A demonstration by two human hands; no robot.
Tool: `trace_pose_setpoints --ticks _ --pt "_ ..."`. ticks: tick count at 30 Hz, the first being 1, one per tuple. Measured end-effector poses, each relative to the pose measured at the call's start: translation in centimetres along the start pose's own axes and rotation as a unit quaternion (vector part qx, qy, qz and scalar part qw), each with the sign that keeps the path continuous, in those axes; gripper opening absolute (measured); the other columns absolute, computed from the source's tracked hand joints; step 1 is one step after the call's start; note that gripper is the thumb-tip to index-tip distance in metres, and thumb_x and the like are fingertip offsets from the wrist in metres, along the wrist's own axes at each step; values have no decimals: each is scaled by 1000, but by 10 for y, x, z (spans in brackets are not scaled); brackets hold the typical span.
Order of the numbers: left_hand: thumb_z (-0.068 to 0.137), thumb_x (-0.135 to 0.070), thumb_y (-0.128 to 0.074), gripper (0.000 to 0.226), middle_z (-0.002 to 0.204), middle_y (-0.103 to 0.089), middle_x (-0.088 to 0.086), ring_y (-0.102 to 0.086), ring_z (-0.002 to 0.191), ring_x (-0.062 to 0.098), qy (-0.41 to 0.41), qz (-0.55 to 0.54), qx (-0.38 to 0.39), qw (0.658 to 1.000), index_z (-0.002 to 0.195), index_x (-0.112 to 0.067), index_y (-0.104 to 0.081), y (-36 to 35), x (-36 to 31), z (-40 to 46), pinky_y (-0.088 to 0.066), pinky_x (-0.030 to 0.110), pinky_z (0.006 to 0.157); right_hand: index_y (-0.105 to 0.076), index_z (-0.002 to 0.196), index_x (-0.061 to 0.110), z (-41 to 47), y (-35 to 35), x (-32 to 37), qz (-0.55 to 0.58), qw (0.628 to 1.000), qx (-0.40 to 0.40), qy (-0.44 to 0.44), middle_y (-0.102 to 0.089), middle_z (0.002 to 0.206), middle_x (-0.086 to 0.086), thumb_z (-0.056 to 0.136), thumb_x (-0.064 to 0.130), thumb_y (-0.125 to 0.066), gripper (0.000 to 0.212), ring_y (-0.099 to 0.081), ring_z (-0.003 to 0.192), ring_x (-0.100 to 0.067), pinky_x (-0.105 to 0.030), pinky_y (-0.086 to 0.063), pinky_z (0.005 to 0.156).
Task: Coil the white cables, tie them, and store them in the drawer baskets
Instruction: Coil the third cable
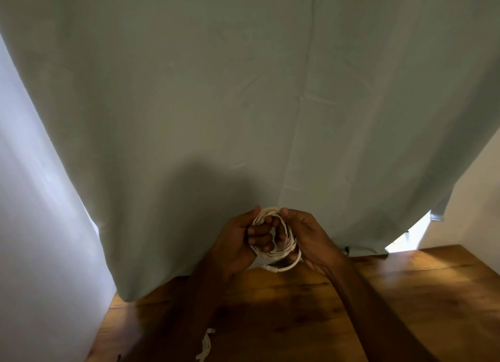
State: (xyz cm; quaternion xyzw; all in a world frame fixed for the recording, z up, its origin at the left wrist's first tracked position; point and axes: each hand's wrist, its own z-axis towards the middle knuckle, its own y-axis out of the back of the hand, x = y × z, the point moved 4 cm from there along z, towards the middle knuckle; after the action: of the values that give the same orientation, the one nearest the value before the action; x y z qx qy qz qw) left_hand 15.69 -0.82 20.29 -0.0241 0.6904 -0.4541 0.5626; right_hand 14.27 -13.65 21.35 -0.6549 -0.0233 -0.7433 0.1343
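Observation:
A white cable coil [287, 240] of several loops is held up in front of me, above the far part of the wooden table [405, 294]. My left hand [240, 242] grips its left side, with fingers curled through the ring. My right hand [308, 237] holds the right side, thumb on top of the loops. One plug end [271, 268] sticks out under the coil. A second white cable [204, 346] lies on the table near the bottom edge, partly hidden by my left forearm. No drawer baskets are in view.
A grey-green curtain [243, 104] hangs right behind the table and fills most of the view. White walls stand at left and right. A dark cord [349, 249] lies at the curtain's foot on the table's far edge.

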Motion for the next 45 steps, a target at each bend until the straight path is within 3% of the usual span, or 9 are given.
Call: trace_pose_setpoints --ticks 2,6,10,19,27,30,34,41,45 --pt "100 -33 -35 42 46 -35 -7 -32 38 7 -12 -46 -13 999 81 -4 -59 2 1 0 -41 27 49 -69 112 7 -6 5 -2 -15 1000 -12 16 -64 101 -35 91 44 -68 43 -62 86 -46 -64 -50 78" --pt "104 -33 -30 44 47 -35 -6 -33 39 8 -34 -91 -38 995 87 -2 -57 12 -1 0 -46 28 50 -59 132 23 -17 16 -11 18 1000 11 -14 -67 124 -10 97 8 -60 38 -69 108 -35 -48 -61 68" --pt "104 -34 -30 43 47 -36 -7 -33 40 8 -60 -105 -48 991 88 -4 -56 16 0 3 -43 28 53 -58 134 18 -19 21 -16 56 998 -29 -12 -70 121 -10 101 5 -52 36 -71 104 -35 -50 -61 72" --pt "103 -28 -27 39 47 -35 -6 -33 41 9 -175 -105 -99 974 81 -9 -52 14 -7 6 -41 30 58 -70 117 18 -17 -9 -29 30 992 -121 -18 -69 74 -26 106 15 -38 33 -64 54 -33 -26 -44 42" --pt "99 -49 -37 50 42 -30 -3 -31 38 11 -220 -45 -210 952 64 -13 -43 27 3 -2 -41 30 58 -60 108 28 -1 -33 -35 -155 977 -147 0 -69 99 -3 104 25 -48 12 -65 79 -12 -26 -51 63" --pt "97 -36 -43 40 47 -47 -1 -50 46 16 -222 -5 -224 949 69 -10 -56 30 5 -14 -54 41 72 -61 110 25 -1 -31 -42 -181 970 -160 24 -68 102 2 104 10 -45 22 -64 92 -12 -18 -47 73" --pt "94 -24 -44 29 50 -56 0 -57 47 14 -170 52 -263 948 74 -8 -58 48 10 -34 -58 38 68 -57 126 16 -9 -36 -56 -286 951 -109 29 -61 107 9 106 18 -46 23 -59 93 0 -2 -42 72" --pt "88 -46 -64 39 58 -56 8 -58 53 23 -179 312 -392 847 70 -12 -65 94 11 -77 -48 31 53 -53 123 12 -11 -72 -95 -383 920 -63 -40 -66 114 -3 102 10 -48 23 -63 96 -16 -18 -48 70" --pt "91 -29 -67 30 59 -54 11 -56 50 23 -123 179 -423 880 69 -8 -70 117 24 -109 -51 42 67 -52 125 11 -8 -95 -118 -414 909 -17 -53 -67 117 -9 104 16 -46 22 -66 101 -22 -29 -53 76"
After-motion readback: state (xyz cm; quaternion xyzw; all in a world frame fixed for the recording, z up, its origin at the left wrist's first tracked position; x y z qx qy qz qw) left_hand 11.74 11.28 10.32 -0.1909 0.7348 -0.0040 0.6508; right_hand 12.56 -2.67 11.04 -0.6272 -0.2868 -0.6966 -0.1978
